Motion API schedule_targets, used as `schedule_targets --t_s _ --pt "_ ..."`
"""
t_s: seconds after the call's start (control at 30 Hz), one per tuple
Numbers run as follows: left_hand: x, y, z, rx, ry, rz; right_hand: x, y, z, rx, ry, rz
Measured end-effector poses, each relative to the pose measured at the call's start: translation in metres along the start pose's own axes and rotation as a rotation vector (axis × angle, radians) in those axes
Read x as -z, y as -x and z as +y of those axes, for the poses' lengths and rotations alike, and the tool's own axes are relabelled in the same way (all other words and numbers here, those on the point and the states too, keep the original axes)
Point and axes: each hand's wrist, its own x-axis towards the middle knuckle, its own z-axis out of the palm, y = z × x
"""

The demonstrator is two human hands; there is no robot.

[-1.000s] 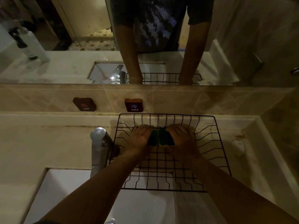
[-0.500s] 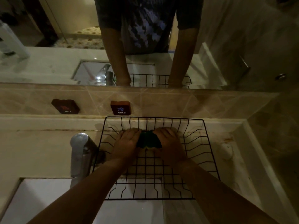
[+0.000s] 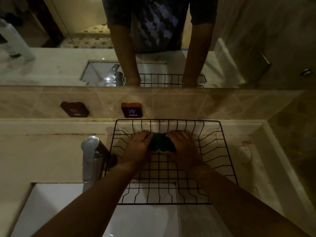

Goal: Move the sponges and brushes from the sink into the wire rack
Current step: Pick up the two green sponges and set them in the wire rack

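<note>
A black wire rack (image 3: pixel 220 151) sits on the counter behind the white sink (image 3: pixel 65 211), partly overhanging it. Inside the rack, near its back wall, lie two dark green sponges with yellow undersides (image 3: pixel 161 142), pressed side by side. My left hand (image 3: pixel 138 145) grips the left sponge and my right hand (image 3: pixel 183 146) grips the right one, both resting on the rack's floor. No brushes are visible in this view.
A chrome faucet (image 3: pixel 90 154) stands just left of the rack. HOT (image 3: pixel 75 109) and COLD (image 3: pixel 131 110) labels sit on the tiled backsplash below a mirror. A pale soap-like lump (image 3: pixel 245 153) lies on the counter at right.
The two sponges have come closer together and now touch at the rack's back. My hands stay on them; the camera has shifted slightly.
</note>
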Motion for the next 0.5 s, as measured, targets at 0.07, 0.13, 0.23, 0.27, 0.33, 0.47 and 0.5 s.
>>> schedule_targets --t_s 0.07,0.13,0.23,0.27,0.33,0.47,0.5 --pt "0.001 0.000 0.000 0.009 -0.003 -0.020 0.001 0.000 -0.001 -0.013 -0.008 -0.002" --pt "0.001 0.000 0.001 0.016 -0.009 -0.027 0.002 -0.001 -0.002 -0.024 -0.010 -0.019" --pt "0.000 0.000 0.002 0.019 -0.010 -0.027 0.003 0.000 -0.004 -0.030 0.015 -0.036" --pt "0.000 -0.001 0.002 0.018 -0.017 -0.028 0.004 0.001 -0.005 -0.031 0.016 -0.034" --pt "0.000 -0.001 0.001 0.017 -0.034 -0.039 0.006 0.002 -0.006 -0.031 0.005 -0.024" --pt "0.003 -0.003 0.004 0.049 -0.010 -0.086 0.013 0.005 -0.009 -0.016 -0.004 -0.021" --pt "0.005 -0.003 0.005 0.064 0.002 -0.102 0.014 0.005 -0.009 -0.015 0.005 -0.024"
